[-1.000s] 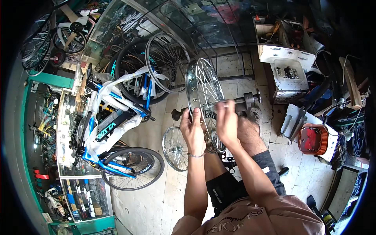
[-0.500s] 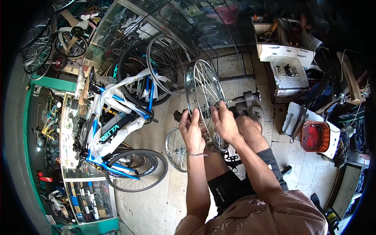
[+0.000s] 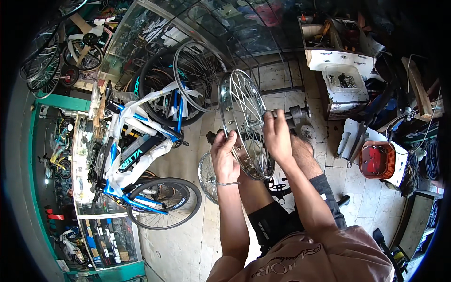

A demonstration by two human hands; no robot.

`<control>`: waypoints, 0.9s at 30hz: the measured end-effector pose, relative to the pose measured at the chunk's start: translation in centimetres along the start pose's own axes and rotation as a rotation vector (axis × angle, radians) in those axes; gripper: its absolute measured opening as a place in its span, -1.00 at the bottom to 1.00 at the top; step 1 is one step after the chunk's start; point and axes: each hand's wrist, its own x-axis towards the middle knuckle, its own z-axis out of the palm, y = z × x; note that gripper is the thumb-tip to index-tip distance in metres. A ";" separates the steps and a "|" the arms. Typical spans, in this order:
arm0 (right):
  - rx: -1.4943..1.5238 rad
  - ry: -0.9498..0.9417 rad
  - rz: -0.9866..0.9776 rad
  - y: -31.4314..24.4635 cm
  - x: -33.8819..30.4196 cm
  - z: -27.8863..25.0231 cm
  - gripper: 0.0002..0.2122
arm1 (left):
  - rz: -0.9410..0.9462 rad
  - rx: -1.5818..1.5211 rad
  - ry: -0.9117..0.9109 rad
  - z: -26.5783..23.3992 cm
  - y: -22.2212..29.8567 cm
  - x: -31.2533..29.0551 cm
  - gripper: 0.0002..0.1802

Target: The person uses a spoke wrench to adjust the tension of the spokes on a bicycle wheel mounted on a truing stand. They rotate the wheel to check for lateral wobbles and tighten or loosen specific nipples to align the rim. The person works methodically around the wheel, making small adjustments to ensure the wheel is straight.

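Wheel (image 3: 226, 104), spoked and silvery, set upright with a slight tilt before the person's knees, between the two hands; the left hand (image 3: 225, 157) holds its rim at the near left, thumb on the near side, the other fingers partly hidden; the right hand (image 3: 278, 138) is at the spokes on the opposite side, its fingers bent and close together, though whether they grip anything cannot be told; just beyond them, a dark metal fitting (image 3: 297, 114); at left, a smaller wheel (image 3: 205, 175) near the floor (image 3: 188, 244), then a blue bicycle (image 3: 137, 205) partly wrapped in white; at right, an orange-red basket (image 3: 389, 160) and, farther off, a tub (image 3: 344, 79) of small metal parts.
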 end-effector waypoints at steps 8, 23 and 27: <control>0.179 0.060 -0.044 1.5 0.4 -1.4 -0.70 | 0.029 0.025 -0.080 -0.5 -0.8 0.2 -0.92; 0.754 0.588 -0.531 -1.9 3.3 -15.2 -0.84 | 0.093 0.021 -0.189 -9.2 -7.4 -2.7 -0.40; 0.638 0.739 -0.641 -1.6 3.8 -7.5 -0.80 | 0.172 0.124 -0.238 -6.7 -7.7 -5.0 -0.26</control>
